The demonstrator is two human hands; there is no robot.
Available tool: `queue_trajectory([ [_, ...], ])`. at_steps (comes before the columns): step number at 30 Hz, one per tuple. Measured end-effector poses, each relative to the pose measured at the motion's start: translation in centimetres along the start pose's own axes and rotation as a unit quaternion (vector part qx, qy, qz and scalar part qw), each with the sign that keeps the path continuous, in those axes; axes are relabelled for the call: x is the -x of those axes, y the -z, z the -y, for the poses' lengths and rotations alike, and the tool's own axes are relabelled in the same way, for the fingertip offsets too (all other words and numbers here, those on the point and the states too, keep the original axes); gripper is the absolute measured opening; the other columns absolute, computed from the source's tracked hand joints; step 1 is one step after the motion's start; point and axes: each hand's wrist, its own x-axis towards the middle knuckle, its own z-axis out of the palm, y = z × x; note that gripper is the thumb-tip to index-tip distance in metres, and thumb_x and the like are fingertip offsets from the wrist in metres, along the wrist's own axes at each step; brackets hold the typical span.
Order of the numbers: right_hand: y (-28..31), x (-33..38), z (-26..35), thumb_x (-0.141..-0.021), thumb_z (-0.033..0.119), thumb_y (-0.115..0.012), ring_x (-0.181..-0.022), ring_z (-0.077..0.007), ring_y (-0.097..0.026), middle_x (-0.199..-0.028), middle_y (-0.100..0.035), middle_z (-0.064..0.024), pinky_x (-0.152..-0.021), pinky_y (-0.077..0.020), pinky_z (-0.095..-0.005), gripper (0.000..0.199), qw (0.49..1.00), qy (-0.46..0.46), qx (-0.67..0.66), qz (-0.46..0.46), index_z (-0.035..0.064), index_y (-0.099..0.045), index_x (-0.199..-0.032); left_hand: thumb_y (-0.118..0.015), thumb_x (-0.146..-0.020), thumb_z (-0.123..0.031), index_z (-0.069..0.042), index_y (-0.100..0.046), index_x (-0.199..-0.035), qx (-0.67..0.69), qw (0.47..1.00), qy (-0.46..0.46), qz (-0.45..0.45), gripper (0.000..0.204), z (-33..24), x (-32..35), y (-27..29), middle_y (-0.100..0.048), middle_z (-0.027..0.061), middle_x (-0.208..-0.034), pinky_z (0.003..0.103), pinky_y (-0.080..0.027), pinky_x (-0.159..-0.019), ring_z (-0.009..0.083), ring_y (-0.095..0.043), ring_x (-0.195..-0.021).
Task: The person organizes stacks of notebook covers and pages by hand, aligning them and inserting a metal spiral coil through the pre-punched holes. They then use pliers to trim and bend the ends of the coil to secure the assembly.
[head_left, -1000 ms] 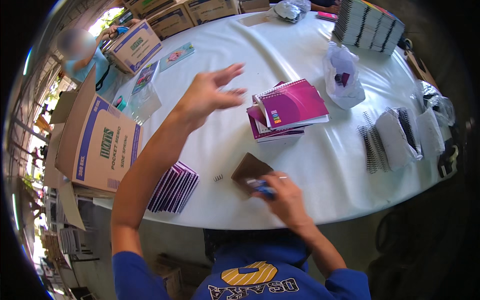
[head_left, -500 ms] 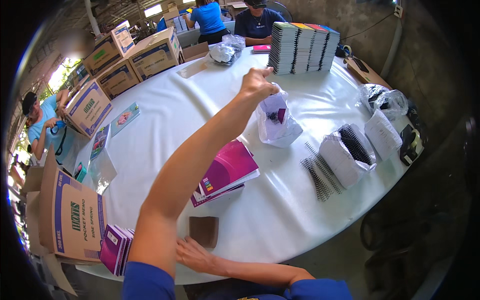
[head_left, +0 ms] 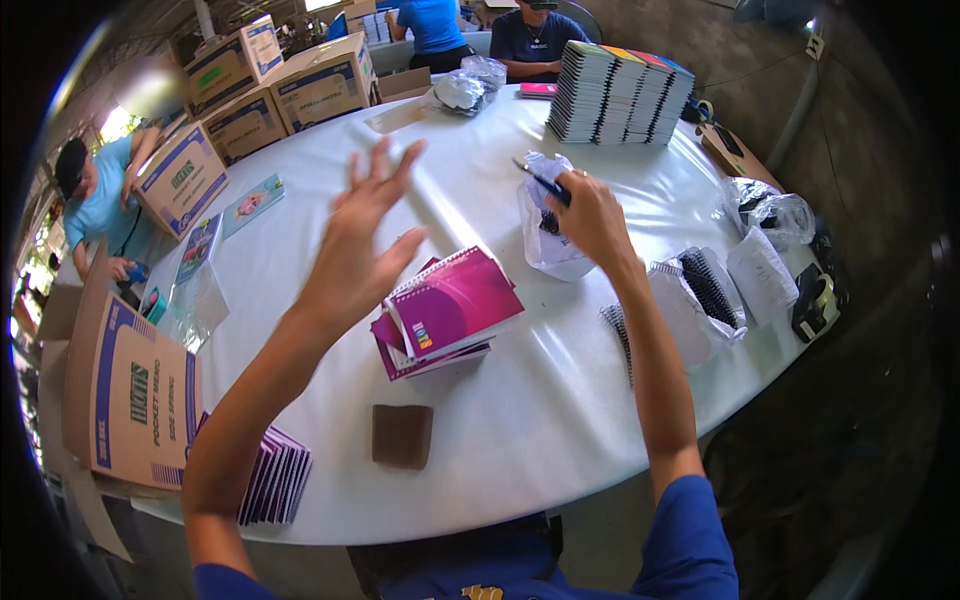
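A small brown pad [head_left: 402,436] lies flat on the white desk [head_left: 540,440], nearest the person, just on the near side of a short pile of purple spiral notebooks [head_left: 445,312]. At the desk's near-left edge, a row of thin purple booklets [head_left: 272,478] stands beside a cardboard box [head_left: 135,400].

Above and left of the purple notebooks, the left hand [head_left: 358,245] hovers in the air, its grip released, fingers spread and pointing away from the person; it holds nothing.

Right of and beyond the notebooks, the right hand [head_left: 592,215] is clenched around a dark blue pen [head_left: 543,183]. The pen's long axis runs slantwise, its free end pointing up and to the left, away from the person. It sits just above a clear plastic bag [head_left: 548,245] holding something dark.

Right of the bag lie black spiral bindings [head_left: 708,287] in wrapping. Farther back stands a tall stack of notebooks [head_left: 620,92], with more boxes [head_left: 320,82] at the far left.
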Motion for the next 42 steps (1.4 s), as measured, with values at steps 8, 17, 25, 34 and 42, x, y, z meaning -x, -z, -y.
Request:
queue_trajectory([
  [8,1.3,3.0,6.6,-0.101,0.040,-0.048,-0.110,-0.0341,-0.052,-0.112,-0.057,-0.0150,-0.091,-0.0376,-0.0455,0.038,0.995,0.076,-0.006,0.065,0.0057,-0.057,-0.116,-0.083,-0.077,-0.027,-0.005,-0.008,-0.156,-0.242,0.865,0.266,-0.349,0.111,-1.2,33.9,16.3,-0.011,0.0136,-0.164,0.042,-0.009,-0.122,0.0265,-0.014,-0.150],
  [17,-3.5,24.5,24.0,-0.071,0.007,-0.064,-0.089,-0.0212,-0.054,-0.104,-0.051,-0.0091,-0.065,-0.0475,-0.0327,0.029,0.883,0.408,-0.082,0.218,-0.0002,-0.064,-0.098,-0.092,-0.060,-0.027,0.003,-0.019,-0.151,-0.211,0.764,0.588,-0.164,0.120,-1.2,41.4,2.6,-0.028,0.0280,-0.154,0.057,-0.023,-0.116,0.0470,-0.028,-0.141],
  [25,-6.3,28.4,26.1,-0.081,0.016,-0.067,-0.108,-0.0308,-0.053,-0.121,-0.049,-0.0179,-0.091,-0.0482,-0.0468,0.052,0.860,0.434,-0.071,0.259,0.0051,-0.055,-0.131,-0.087,-0.065,-0.025,-0.008,-0.018,-0.154,-0.249,0.777,0.559,-0.150,0.114,2.9,44.5,5.7,-0.043,0.0178,-0.149,0.061,-0.025,-0.113,0.0446,-0.038,-0.137],
  [34,-4.6,16.7,30.1,-0.085,0.033,-0.070,-0.083,-0.0217,-0.053,-0.096,-0.052,-0.0083,-0.065,-0.0457,-0.0365,0.041,0.793,0.590,-0.037,0.147,0.0152,-0.063,-0.121,-0.071,-0.084,-0.039,-0.027,-0.055,-0.139,-0.336,0.850,0.325,-0.243,0.059,1.5,39.9,15.4,-0.040,0.0072,-0.154,0.066,-0.017,-0.113,0.0459,-0.023,-0.144],
  [42,-3.3,7.1,40.7,-0.082,0.025,-0.072,-0.107,-0.0134,-0.052,-0.109,-0.058,0.0037,-0.101,-0.0411,-0.0356,0.039,0.609,0.780,0.128,0.056,0.0173,-0.060,-0.118,-0.058,-0.084,-0.063,-0.032,-0.073,-0.114,-0.286,0.921,0.234,-0.119,0.046,7.2,35.9,14.4,-0.057,0.0014,-0.140,0.057,-0.017,-0.117,0.0388,-0.024,-0.146],
])
